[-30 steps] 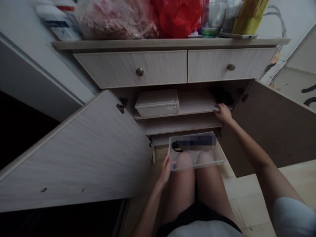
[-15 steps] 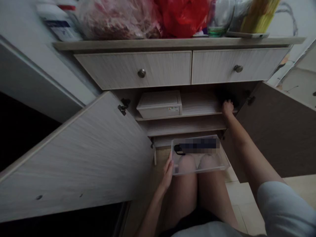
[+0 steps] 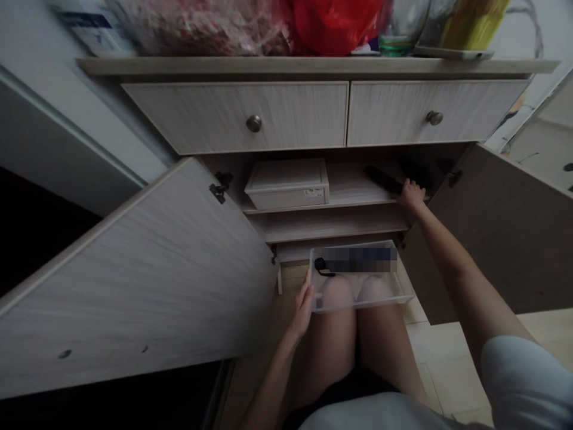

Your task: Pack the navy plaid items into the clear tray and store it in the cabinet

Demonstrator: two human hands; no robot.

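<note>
Our left hand [image 3: 303,306] is holding the clear tray [image 3: 400,296] at its left side, with fingers lying along the outer wall. The tray is resting over our legs [image 3: 333,343], and the knees are showing through its bottom. Inside it, a small black thing [image 3: 320,264] with a loop is lying near the left end, beside a blurred patch that we are not able to read.

Farther away, our right hand [image 3: 412,194] is reaching onto the upper shelf [image 3: 347,185], between the two open doors. Its fingers are bending at the near end of a long black thing [image 3: 381,177], but we cannot tell whether they are closing around it. Another dark shape [image 3: 416,171] is lying just behind the hand, too dim for naming. A white box [image 3: 286,182] is standing on the same shelf, to the left and well apart.

We are judging that the step in hand is handling the long black thing; the next move is calling for a sure right-hand grip and a level tray.

Above, at the back, a red bag [image 3: 335,24] is sitting on the cabinet top [image 3: 268,66].
</note>
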